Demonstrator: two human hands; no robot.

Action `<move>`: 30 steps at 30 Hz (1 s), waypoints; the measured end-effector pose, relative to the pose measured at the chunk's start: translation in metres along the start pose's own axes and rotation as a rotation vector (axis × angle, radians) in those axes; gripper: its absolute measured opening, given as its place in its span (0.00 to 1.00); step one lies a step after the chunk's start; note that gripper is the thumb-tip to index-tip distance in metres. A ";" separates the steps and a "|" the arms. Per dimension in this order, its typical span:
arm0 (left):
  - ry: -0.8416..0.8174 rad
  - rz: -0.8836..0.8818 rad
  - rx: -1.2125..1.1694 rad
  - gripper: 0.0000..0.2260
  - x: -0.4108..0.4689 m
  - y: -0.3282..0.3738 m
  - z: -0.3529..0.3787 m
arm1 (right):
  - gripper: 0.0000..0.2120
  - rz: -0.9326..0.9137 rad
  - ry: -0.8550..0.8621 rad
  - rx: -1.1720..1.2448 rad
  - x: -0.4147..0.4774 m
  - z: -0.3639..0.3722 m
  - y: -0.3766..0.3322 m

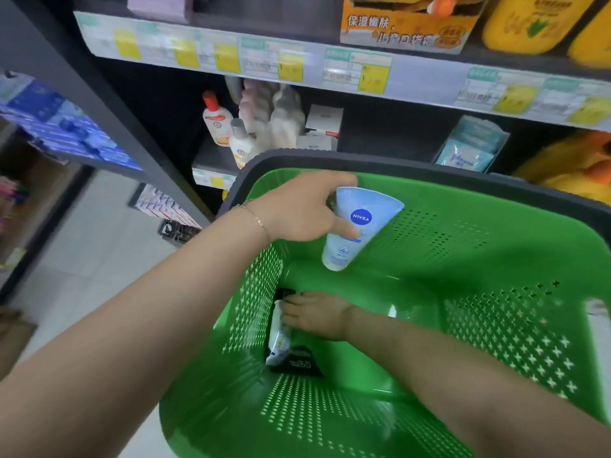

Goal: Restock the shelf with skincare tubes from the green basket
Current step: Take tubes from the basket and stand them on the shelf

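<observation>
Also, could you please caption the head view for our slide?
Left hand holds a pale blue tube over the green basket; right hand rests on a white tube at its bottom.

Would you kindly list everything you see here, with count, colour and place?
green basket: one, green with dark rim, before the shelves.
Nivea tube: one, pale blue, above the basket.
white tube: one, white, basket floor.
black item: one, black, beside it.
lotion bottles: two, white, lower shelf.
yellow bottles: two, yellow, top shelf.
orange carton: one, orange, top shelf.
blue packets: several, pale blue, lower shelf.
left hand: grips the Nivea tube.
right hand: on the white tube, grip unclear.
</observation>
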State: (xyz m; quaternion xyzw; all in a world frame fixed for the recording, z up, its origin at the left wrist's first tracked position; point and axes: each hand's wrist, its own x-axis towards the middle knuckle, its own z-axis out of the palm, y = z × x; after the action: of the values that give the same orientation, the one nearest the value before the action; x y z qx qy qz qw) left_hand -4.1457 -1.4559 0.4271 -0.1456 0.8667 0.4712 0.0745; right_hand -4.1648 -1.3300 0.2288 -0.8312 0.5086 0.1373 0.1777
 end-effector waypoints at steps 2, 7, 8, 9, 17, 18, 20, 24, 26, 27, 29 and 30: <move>-0.013 0.003 0.057 0.15 0.000 0.001 0.001 | 0.24 -0.046 0.007 -0.015 0.010 0.007 -0.003; -0.019 0.007 0.063 0.15 -0.001 0.004 0.001 | 0.17 0.071 0.047 -0.013 0.027 0.007 -0.013; -0.019 0.006 0.059 0.15 -0.001 0.004 0.001 | 0.17 0.108 0.046 -0.045 0.027 0.008 -0.013; -0.021 0.005 0.058 0.15 -0.001 0.004 0.001 | 0.19 0.144 0.047 -0.058 0.027 0.009 -0.013; -0.039 -0.012 0.094 0.17 0.002 0.002 0.002 | 0.22 0.499 -0.152 0.265 -0.013 0.013 0.018; -0.047 -0.012 0.100 0.16 0.002 0.002 0.002 | 0.25 0.554 -0.178 0.346 -0.021 0.012 0.023; -0.064 -0.013 0.107 0.17 0.003 0.003 0.004 | 0.29 0.642 -0.205 0.435 -0.034 0.016 0.029; -0.079 -0.020 0.120 0.19 0.003 0.004 0.006 | 0.26 0.848 -0.175 0.648 -0.047 0.020 0.043; -0.085 -0.023 0.128 0.19 0.003 0.005 0.007 | 0.21 0.904 -0.131 0.720 -0.050 0.017 0.050; -0.088 -0.025 0.131 0.18 0.003 0.005 0.007 | 0.20 0.921 -0.104 0.751 -0.051 0.015 0.052; -0.093 -0.030 0.127 0.17 0.004 0.005 0.008 | 0.17 0.968 -0.035 0.869 -0.051 0.014 0.054; -0.095 -0.032 0.124 0.17 0.004 0.004 0.008 | 0.15 0.989 0.008 0.955 -0.051 0.015 0.053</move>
State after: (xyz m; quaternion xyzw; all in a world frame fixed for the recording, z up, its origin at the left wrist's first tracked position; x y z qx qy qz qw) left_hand -4.1506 -1.4475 0.4250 -0.1321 0.8873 0.4216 0.1321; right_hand -4.2357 -1.3056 0.2281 -0.3325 0.8336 -0.0401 0.4393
